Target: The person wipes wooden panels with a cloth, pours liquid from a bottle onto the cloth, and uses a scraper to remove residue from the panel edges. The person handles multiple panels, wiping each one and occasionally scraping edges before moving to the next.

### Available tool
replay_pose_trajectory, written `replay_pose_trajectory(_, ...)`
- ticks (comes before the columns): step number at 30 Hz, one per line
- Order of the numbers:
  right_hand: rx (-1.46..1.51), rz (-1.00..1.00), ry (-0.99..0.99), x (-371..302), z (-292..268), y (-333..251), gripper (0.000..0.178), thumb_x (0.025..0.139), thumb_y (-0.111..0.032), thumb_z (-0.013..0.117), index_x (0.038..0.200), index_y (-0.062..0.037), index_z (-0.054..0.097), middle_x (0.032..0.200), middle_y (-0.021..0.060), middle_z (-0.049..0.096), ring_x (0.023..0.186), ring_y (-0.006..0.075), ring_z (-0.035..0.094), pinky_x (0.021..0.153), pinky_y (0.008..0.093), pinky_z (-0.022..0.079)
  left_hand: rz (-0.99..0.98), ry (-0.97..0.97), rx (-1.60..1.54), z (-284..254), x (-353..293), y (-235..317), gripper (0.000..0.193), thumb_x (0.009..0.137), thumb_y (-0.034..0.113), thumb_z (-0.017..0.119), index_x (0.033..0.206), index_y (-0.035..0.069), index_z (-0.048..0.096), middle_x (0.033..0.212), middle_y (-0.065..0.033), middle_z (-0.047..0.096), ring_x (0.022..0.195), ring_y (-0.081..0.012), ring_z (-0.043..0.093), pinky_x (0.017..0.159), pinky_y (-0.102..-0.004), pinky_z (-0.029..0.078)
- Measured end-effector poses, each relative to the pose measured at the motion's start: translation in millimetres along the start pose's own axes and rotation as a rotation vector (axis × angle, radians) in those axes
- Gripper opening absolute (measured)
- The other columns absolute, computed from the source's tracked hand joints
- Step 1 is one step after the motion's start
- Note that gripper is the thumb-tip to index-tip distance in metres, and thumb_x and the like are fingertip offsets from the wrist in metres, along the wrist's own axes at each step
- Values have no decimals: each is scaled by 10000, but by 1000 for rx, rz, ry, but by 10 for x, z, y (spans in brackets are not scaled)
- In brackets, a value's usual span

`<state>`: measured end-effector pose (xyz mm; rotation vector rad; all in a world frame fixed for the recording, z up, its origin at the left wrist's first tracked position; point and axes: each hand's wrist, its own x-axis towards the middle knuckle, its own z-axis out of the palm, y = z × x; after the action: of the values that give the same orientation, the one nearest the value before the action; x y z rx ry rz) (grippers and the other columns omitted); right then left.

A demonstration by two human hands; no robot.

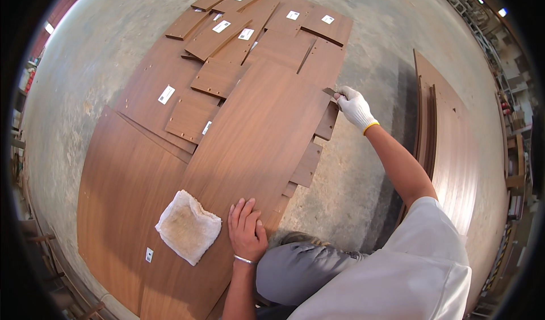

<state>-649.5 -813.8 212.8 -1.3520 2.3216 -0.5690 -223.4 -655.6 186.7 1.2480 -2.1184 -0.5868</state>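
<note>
A long brown wood-grain panel [255, 133] lies slantwise over other boards in front of me. My left hand [247, 229], bare with a bracelet at the wrist, rests fairly flat on its near end, fingers stretched out. To the left of that hand lies a folded, stained white cloth [188, 227]. My right hand [356, 109], in a white knit glove with a yellow cuff, is closed at the panel's far right edge. It pinches a small flat dark blade [329, 92], perhaps a scraper, whose tip meets the panel's edge; its handle is hidden.
Several smaller brown boards with white labels [221, 26] are piled at the far end. Larger panels [108, 201] lie on the left. More long panels [454, 150] are stacked on the right, on the grey concrete floor [386, 19]. Shelving lines the far right.
</note>
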Motion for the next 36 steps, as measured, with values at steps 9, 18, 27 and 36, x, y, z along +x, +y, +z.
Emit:
replay_pose_trajectory(9,-62,-68,-43,-228,3,-115,240,950,-228,573,1086,-84,708,1030,146,760,983,365,705,851,443,543,16,8,-8,43,-8,6,193,864,67,580,1037,34,660,1378,-131,628,1364,-374,505,1176,-576,352)
replay_pose_trajectory(18,-250,-260,-75,-1273,555,-434,240,1006,-323,549,1102,-133,660,889,155,749,883,397,718,793,493,557,30,28,-63,-22,-60,-83,197,859,37,593,1047,34,652,1362,-134,639,1365,-377,508,1183,-569,346)
replay_pose_trajectory(27,-371,-288,87,-1167,560,-386,190,1011,-296,538,1030,-132,631,814,166,729,769,392,712,697,516,544,-164,-104,-589,-648,-557,-212,237,902,-72,569,1100,31,652,1204,-131,729,1269,-364,620,1179,-517,381)
replay_pose_trajectory(36,-323,-501,-75,-2831,1269,-917,140,964,-238,588,1022,-110,588,801,152,739,722,369,715,644,504,535,-332,32,-595,-1306,-1532,-244,226,918,-94,571,1077,10,692,1145,-157,735,1184,-323,677,1012,-396,530)
